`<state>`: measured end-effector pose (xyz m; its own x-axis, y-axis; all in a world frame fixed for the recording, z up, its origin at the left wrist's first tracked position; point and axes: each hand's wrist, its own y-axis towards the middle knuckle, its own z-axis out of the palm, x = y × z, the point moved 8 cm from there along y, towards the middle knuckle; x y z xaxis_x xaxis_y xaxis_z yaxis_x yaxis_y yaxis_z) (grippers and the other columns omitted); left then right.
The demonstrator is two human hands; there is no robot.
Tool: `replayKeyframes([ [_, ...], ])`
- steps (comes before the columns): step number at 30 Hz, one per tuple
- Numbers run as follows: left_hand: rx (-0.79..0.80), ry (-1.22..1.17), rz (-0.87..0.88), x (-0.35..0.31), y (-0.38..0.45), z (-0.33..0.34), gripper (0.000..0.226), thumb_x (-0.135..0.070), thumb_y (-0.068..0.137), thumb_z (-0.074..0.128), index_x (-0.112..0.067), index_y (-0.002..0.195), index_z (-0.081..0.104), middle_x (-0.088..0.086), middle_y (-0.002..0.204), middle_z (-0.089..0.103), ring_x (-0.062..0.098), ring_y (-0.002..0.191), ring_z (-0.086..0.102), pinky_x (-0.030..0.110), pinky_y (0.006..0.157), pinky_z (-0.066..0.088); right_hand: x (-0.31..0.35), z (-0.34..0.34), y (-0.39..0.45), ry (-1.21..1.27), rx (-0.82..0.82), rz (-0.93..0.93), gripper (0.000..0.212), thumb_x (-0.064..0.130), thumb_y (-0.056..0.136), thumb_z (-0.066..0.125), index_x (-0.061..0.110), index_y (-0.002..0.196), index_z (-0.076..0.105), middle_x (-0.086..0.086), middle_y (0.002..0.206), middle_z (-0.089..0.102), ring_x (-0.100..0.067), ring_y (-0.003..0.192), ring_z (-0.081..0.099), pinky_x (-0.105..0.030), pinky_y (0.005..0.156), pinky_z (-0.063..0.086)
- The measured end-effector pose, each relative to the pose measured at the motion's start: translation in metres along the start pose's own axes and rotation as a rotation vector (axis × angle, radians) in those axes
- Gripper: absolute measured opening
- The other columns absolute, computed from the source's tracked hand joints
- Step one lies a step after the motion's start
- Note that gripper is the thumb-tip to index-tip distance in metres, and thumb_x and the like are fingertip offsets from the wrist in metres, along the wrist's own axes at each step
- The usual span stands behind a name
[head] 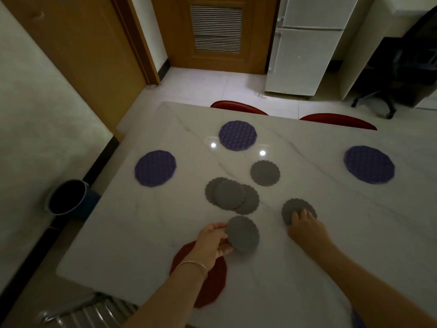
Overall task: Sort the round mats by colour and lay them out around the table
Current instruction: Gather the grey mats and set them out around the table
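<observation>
My left hand (214, 240) grips a small grey scalloped mat (243, 234) by its left edge, lifted slightly above the white marble table (331, 233). My right hand (305, 227) rests fingers-down on another grey mat (296, 208) that lies flat. Three grey mats (230, 195) overlap in a pile at the table's middle, and a single grey mat (265, 173) lies beyond them. Three larger purple mats lie at the left (155, 168), the far middle (237, 135) and the right (369, 164). A red mat (214, 287) lies under my left forearm.
Two red chair backs (238, 107) (338, 120) stand at the table's far edge. A dark bucket (66, 197) sits on the floor to the left. A metal chair back (89, 313) shows at the near left corner. A white fridge (305, 48) stands behind.
</observation>
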<state>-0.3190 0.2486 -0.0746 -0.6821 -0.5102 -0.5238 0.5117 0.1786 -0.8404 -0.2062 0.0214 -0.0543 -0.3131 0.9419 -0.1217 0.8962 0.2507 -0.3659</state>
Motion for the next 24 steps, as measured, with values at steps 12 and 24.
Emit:
replayKeyframes([
  [12, -0.041, -0.115, -0.02, -0.009, 0.003, -0.007, 0.022, 0.006, 0.092, 0.045, -0.01, 0.096, 0.06, 0.019, 0.101, 0.065, 0.036, 0.093, 0.063, 0.047, 0.068, 0.055, 0.102, -0.054, -0.042, 0.532, -0.227, -0.201, 0.031, 0.028, 0.093, 0.047, 0.02, 0.123, 0.052, -0.009, 0.105, 0.067, -0.029, 0.089, 0.065, -0.034, 0.073, 0.053],
  [24, 0.031, 0.009, 0.063, -0.018, -0.001, -0.009, 0.033, 0.014, 0.084, 0.049, -0.011, 0.104, 0.058, 0.013, 0.092, 0.065, 0.027, 0.075, 0.066, 0.039, 0.06, 0.059, 0.126, -0.059, -0.038, 0.55, -0.263, -0.336, 0.029, 0.018, 0.083, 0.066, 0.014, 0.112, 0.064, -0.005, 0.112, 0.067, -0.023, 0.099, 0.064, -0.03, 0.076, 0.052],
])
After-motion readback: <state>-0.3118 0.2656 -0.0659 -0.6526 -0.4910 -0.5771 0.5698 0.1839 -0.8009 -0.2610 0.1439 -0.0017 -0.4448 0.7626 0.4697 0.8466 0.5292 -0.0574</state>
